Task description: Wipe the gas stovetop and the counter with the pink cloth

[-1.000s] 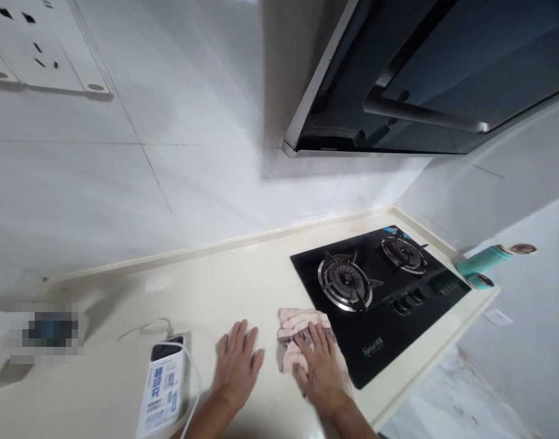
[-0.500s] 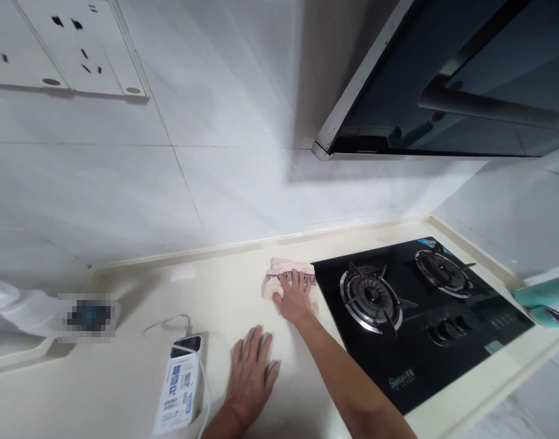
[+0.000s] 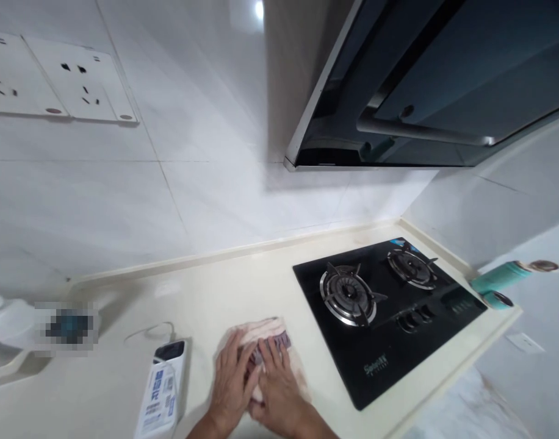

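A crumpled pinkish-white cloth [image 3: 260, 329] with a purple patterned band lies on the cream countertop, left of the black gas hob [image 3: 366, 381]. My right hand [image 3: 279, 381] presses on the cloth, its fingers bent over the band and gripping it. Close against it, my left hand [image 3: 231, 375] is at the cloth's left side, with its thumb toward the right hand and its fingers on the cloth's edge. Parts of the cloth are hidden under both hands.
A white power bank [image 3: 163, 390] with a cable lies left of my hands. Farther left is a white object with a blurred patch [image 3: 71, 326]. A dark range hood [image 3: 426, 91] overhangs the hob. Green cylindrical objects [image 3: 501, 277] are at the counter's right end.
My right hand has drawn the cloth from beside the hob toward me and to the left. My left hand, flat on the counter before, is now at the cloth. The view has shifted.
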`<action>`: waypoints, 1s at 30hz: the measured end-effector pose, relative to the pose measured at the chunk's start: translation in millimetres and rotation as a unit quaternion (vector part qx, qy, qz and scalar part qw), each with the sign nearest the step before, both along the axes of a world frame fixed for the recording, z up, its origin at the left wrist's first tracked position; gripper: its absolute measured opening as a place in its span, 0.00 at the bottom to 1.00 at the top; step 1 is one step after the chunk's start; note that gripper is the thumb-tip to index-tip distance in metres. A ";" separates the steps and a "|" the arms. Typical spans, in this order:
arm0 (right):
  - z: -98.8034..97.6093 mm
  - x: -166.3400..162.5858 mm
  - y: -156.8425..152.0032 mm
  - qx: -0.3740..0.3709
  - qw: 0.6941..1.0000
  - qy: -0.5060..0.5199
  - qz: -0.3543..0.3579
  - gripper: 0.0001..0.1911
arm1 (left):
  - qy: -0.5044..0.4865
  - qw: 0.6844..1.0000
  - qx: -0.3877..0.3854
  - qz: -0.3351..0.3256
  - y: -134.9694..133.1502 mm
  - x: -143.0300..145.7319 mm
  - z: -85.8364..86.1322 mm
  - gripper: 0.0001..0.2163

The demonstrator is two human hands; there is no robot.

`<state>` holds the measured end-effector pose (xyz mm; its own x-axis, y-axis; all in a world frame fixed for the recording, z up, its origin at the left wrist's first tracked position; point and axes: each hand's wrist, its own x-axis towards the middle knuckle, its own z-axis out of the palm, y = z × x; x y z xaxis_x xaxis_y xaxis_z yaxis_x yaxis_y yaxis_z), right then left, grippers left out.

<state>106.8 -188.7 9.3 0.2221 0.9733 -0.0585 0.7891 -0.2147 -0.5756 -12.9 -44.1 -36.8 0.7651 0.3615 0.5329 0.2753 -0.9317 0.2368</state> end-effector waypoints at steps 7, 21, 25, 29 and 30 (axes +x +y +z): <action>-43.7 90.4 -94.8 0.207 0.938 -0.211 -0.182 0.25 | 0.169 0.982 -0.064 -0.056 -51.1 32.4 18.6 0.23; -89.9 137.4 -136.0 0.071 0.903 -0.327 -0.268 0.30 | 0.052 0.979 0.178 -0.085 -62.7 -32.5 -31.7 0.29; -91.3 138.7 -136.1 0.056 0.907 -0.319 -0.270 0.31 | 0.071 0.984 0.162 -0.006 -67.2 -59.5 -55.1 0.23; -86.4 136.5 -132.9 0.023 0.909 -0.308 -0.280 0.30 | 0.112 0.990 0.085 0.004 -45.6 -38.6 -35.3 0.31; -85.1 135.9 -132.3 0.018 0.909 -0.306 -0.282 0.30 | 0.124 0.990 0.050 0.032 -36.1 -25.3 -21.8 0.31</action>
